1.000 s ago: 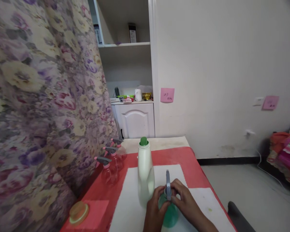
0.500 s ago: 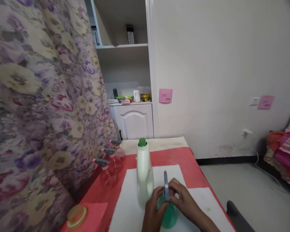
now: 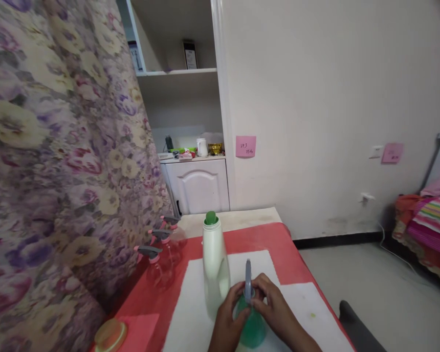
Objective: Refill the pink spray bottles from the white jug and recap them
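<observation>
In front of me a clear spray bottle [image 3: 253, 333] with green liquid stands on white paper, its grey spray head [image 3: 248, 279] upright on the neck. My left hand [image 3: 228, 313] is closed round the bottle's upper part from the left, thumb toward me. From the right, my right hand [image 3: 271, 300] pinches the base of the spray head with thumb and fingers. The neck's threads are hidden by the fingers. Just left of my hands stands a tall pale green jug [image 3: 213, 259] with a handle; a green piece sits in its mouth.
Several clear spray bottles [image 3: 160, 269] with grey and pink heads line the table's left side. A shallow yellowish dish [image 3: 110, 335] lies at the front left. The red tablecloth [image 3: 258, 238] covers the table; a flowered curtain [image 3: 73, 161] hangs beside it.
The view has swung slightly right, so everything sits a little further left. Both hands stay on the spray bottle, with the fingers slightly shifted around the spray head.
</observation>
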`<state>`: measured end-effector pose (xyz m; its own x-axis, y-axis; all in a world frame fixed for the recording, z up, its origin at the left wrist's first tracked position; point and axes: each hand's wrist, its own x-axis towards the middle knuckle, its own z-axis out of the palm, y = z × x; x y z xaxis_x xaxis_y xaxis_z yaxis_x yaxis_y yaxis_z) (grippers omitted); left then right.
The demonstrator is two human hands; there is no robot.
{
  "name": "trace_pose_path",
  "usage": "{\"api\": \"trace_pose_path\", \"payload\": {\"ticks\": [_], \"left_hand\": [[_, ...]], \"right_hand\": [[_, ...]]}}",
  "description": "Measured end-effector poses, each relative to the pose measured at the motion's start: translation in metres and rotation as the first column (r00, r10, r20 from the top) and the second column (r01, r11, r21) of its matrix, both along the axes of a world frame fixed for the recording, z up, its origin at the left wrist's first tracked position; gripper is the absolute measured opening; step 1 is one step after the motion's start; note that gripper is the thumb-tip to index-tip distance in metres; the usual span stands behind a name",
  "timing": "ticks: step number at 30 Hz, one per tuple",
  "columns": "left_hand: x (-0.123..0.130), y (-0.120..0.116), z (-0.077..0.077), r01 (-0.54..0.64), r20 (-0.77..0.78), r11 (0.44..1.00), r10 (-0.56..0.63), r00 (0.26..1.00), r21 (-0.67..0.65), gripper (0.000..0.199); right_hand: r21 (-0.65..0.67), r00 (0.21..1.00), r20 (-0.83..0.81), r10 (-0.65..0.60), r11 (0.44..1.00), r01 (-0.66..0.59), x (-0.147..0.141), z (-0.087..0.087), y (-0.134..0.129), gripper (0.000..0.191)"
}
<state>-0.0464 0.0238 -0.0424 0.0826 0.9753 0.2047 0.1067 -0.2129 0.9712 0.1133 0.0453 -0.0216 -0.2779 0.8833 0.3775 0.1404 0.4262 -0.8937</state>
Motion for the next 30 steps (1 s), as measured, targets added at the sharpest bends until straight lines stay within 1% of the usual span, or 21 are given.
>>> {"api": "trace_pose_path", "payload": {"ticks": [2,4,7,11,12,14,18,21,27,30], "left_hand": [[-0.004,0.0,0.002,0.053,0.038,0.999,-0.053,0.998,-0.004,0.046],[-0.006,-0.001,0.006,0.048,0.059,0.999,-0.046,0.997,-0.024,0.047],[-0.003,0.0,0.018,-0.032,0.057,0.997,0.036,0.998,-0.067,0.047],[0.005,0.007,0.038,-0.118,-0.015,0.993,0.118,0.993,0.006,0.044],[0.007,0.009,0.042,-0.135,-0.029,0.991,0.136,0.99,0.01,0.042],[0.009,0.014,0.048,-0.158,-0.038,0.987,0.157,0.987,-0.024,0.039],[0.011,0.022,0.049,-0.139,-0.017,0.985,0.138,0.99,-0.102,0.038],[0.014,0.023,0.047,-0.142,0.009,0.98,0.145,0.989,-0.14,0.041],[0.024,0.019,0.045,-0.187,0.049,0.973,0.195,0.98,-0.134,0.038],[0.026,0.017,0.047,-0.181,0.071,0.973,0.192,0.979,-0.141,0.038]], "right_hand": [[-0.023,1.0,-0.009,0.009,1.0,-0.01,0.0,0.001,0.001,0.016],[-0.032,1.0,-0.022,0.011,0.999,-0.012,0.0,0.002,0.002,0.013],[-0.018,0.999,-0.035,0.013,1.0,-0.014,-0.001,0.001,0.003,0.011],[-0.029,0.999,-0.042,0.015,0.999,-0.016,-0.001,0.0,0.005,0.006],[-0.043,0.999,-0.046,0.017,0.999,-0.019,-0.001,0.0,0.005,0.005],[-0.071,0.998,-0.057,0.026,0.997,-0.03,0.0,0.0,0.007,0.007],[-0.079,0.997,-0.079,0.021,0.997,-0.027,0.001,0.001,0.009,0.011],[-0.081,0.997,-0.079,0.006,0.997,-0.012,0.0,0.0,0.008,0.009],[-0.068,0.998,-0.065,-0.019,0.998,0.015,-0.001,-0.003,0.005,0.007],[-0.087,0.998,-0.055,-0.022,0.996,0.017,0.0,-0.002,0.006,0.009]]}}
